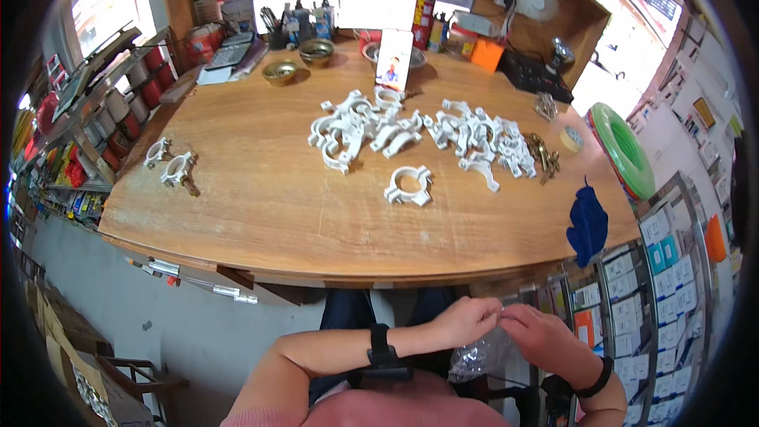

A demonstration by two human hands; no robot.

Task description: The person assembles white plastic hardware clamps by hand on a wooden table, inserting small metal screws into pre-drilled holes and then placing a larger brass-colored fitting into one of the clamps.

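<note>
Below the table edge (379,273), left hand (466,320) and right hand (541,332) both pinch the mouth of a clear plastic bag (478,357) of small hardware, likely being opened; next, fasteners go up to the white pipe clamps (411,130)

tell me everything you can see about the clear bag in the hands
The bag is thin, clear, crinkled plastic holding small silvery pieces, too small to identify. It hangs below the table edge, over the lap. The left hand and right hand pinch its top between them, fingertips close together.
</note>
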